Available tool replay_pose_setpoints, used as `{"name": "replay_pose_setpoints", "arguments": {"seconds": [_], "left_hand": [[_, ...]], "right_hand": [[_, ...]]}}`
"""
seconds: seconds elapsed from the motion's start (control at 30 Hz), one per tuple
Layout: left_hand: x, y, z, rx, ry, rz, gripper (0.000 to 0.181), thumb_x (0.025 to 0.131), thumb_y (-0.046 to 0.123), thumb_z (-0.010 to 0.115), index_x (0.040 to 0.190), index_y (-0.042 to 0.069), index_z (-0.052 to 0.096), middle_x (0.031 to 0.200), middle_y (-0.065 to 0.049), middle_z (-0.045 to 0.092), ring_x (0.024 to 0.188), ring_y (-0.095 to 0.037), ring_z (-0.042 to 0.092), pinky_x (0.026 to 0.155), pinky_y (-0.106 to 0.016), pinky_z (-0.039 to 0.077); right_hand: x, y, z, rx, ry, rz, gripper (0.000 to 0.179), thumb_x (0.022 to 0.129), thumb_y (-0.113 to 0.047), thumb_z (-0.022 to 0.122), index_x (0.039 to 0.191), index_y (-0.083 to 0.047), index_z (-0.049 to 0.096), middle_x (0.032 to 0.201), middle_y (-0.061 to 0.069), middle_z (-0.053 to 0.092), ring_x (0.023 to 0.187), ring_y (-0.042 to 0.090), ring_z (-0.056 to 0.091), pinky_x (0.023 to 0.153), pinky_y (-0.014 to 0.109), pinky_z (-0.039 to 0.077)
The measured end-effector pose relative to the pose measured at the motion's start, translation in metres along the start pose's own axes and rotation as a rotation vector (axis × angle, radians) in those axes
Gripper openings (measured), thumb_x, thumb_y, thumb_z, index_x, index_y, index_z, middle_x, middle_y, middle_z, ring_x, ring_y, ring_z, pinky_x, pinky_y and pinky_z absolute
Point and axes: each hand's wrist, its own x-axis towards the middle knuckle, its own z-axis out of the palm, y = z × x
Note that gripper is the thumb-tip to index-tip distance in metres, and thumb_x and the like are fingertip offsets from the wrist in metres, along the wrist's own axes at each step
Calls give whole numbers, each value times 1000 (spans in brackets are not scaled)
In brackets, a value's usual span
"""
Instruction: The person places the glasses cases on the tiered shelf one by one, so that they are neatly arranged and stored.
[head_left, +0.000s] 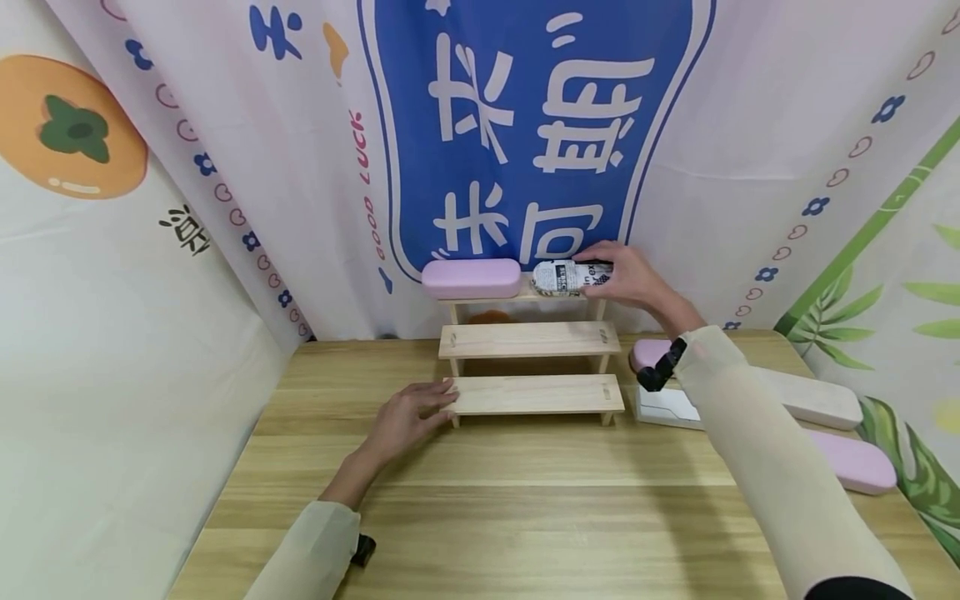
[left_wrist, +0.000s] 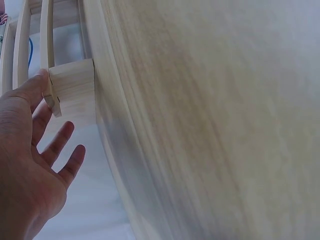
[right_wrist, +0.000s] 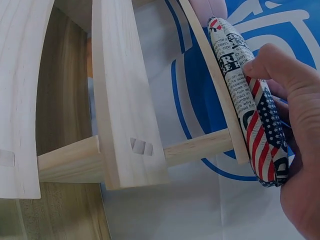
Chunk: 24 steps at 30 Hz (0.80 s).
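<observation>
A person's right hand (head_left: 626, 275) holds a patterned case (head_left: 558, 278), thumb on one side and the fingers behind, so the grip is as narrow as the case is thick. The case carries newspaper print and, as the right wrist view shows, a stars-and-stripes pattern at one end. It lies along the right part of the top board (right_wrist: 222, 100) of a three-step wooden stand (head_left: 525, 340), touching the board; whether the board bears its full weight cannot be told. Just beside it, on the left part of the same board, sits a pink case (head_left: 471, 278).

The left hand (head_left: 401, 421) is at the left end of the lowest board (head_left: 532, 394), pinching that end lightly between thumb and forefinger while the other fingers spread apart below, as the left wrist view shows.

The stand is at the back of a wooden table (head_left: 525, 508), before a hanging cloth (head_left: 735, 108) with a blue panel (head_left: 517, 187) and white characters. To its right, partly hidden by the right sleeve (head_left: 772, 450), are a second pink case (head_left: 647, 354), a white box (head_left: 666, 408), a long whitish case (head_left: 817, 398) and a third pink case (head_left: 855, 462). Each wrist carries a small black device.
</observation>
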Motion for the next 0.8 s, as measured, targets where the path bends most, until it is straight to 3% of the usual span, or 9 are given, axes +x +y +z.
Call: {"name": "replay_pose_setpoints", "arguments": {"seconds": [0.07,0.3,0.8], "left_hand": [[0,0,0,1,0,-2,34,95,22,81,128,14,78,147,-4,64,132,-37,63,104,-58,56],[0,-1,1,4,-3,-11,35,95,24,81,129,16,77,148,-3,63,132,-37,63,103,-59,56],[-1,-1,0,3,-5,-19,35,95,23,81,129,15,77,148,-2,63,133,-38,62,103,-60,55]], "right_hand": [[1,0,2,9,9,-7,56,78,-11,83,131,1,72,131,24,69,122,41,62,102,56,51],[5,2,5,22,34,-13,55,76,-13,85,128,1,74,129,24,70,112,39,63,89,48,52],[8,3,11,11,66,-25,55,76,-15,86,128,-1,75,131,24,71,115,40,61,91,46,48]]}}
